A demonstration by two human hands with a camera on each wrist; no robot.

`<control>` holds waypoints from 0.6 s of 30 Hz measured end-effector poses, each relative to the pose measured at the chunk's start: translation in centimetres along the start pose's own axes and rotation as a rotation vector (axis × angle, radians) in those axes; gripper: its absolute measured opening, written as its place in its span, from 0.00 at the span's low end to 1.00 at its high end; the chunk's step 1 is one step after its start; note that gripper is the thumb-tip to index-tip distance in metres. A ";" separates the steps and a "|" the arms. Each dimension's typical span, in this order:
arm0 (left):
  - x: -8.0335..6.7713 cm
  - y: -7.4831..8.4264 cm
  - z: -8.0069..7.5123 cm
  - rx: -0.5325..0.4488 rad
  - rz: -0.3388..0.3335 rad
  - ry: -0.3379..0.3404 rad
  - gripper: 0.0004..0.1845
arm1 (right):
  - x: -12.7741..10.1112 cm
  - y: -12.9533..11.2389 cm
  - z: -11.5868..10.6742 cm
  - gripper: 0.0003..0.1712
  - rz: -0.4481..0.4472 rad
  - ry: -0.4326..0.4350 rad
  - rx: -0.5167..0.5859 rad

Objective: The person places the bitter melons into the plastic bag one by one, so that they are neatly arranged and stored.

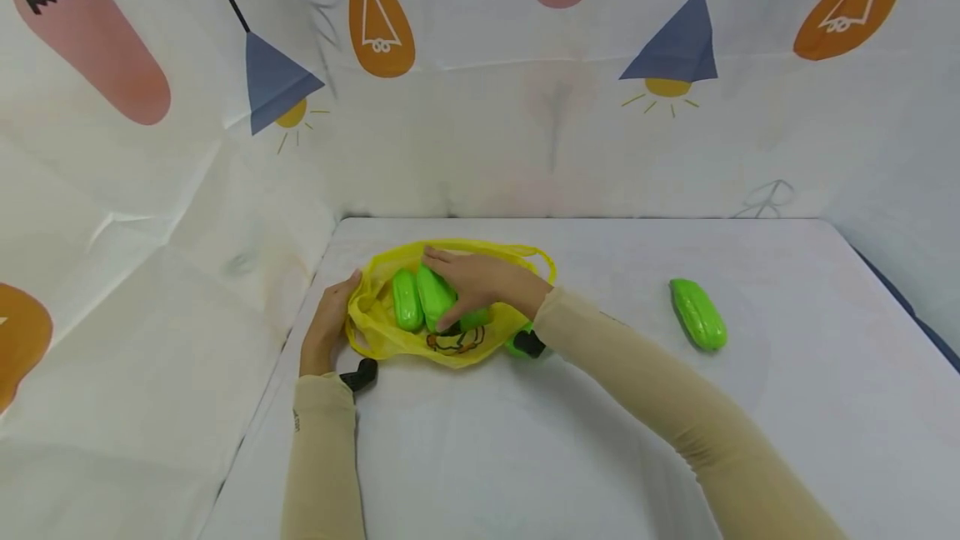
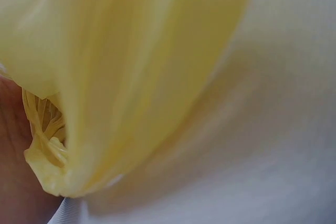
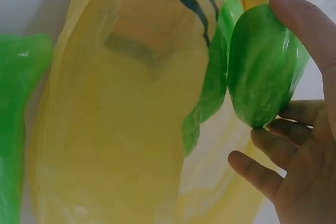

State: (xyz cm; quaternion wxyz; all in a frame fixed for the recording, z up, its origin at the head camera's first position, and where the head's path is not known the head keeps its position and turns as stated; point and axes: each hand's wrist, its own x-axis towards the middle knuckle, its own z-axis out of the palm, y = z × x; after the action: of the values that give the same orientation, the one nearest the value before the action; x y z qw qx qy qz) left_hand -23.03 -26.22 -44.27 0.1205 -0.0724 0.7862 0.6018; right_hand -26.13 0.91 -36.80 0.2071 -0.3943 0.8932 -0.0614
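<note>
- The gourd (image 3: 262, 66) in the right hand is lying at the mouth of the yellow bag (image 1: 392, 345), its blunt green end facing the right wrist view.
- The right hand (image 1: 476, 280) is reaching over the bag and gripping this gourd, the thumb lying along one side and fingertips touching the other.
- The bag is resting toward the left of the table (image 1: 555, 465), its mouth gaping upward and its near side bearing a dark-lined print (image 1: 456, 343).
- Other gourds are lying inside the bag; the leftmost (image 1: 407, 300) is showing whole in the head view, lengthwise beside its neighbour.
- The left hand (image 1: 326, 325) is touching the bag's left edge; the film is hiding its fingers in the left wrist view, and whether they are closing on the edge cannot be told.
- An outside gourd (image 3: 16, 124) is lying just beside the bag's right side, partly covered by the right forearm in the head view.
- A far gourd (image 1: 699, 315) is lying well apart, on the table's right part, slightly aslant.
- Beige sleeves (image 1: 322, 457) are covering both forearms.
- A pale backdrop (image 1: 480, 140) is standing behind the table, displaying orange bulbs (image 1: 382, 32) and blue lampshades (image 1: 279, 82).
</note>
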 end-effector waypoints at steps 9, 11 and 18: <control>-0.1 0.1 0.1 -0.036 0.027 0.008 0.35 | 0.5 0.0 0.8 0.66 -0.018 0.013 0.010; -0.1 0.2 0.0 -0.034 0.028 0.009 0.35 | 0.6 -0.1 1.0 0.66 -0.031 0.016 -0.007; 0.8 -0.9 -0.2 -0.016 0.031 -0.002 0.38 | 0.8 -0.6 1.4 0.66 -0.026 0.040 -0.049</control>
State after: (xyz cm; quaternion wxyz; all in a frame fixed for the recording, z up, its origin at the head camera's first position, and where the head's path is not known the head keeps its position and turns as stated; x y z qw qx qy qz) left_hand -23.58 -26.60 -45.27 0.1116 -0.0607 0.7823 0.6098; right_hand -25.64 -0.04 -38.12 0.1787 -0.4094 0.8933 -0.0501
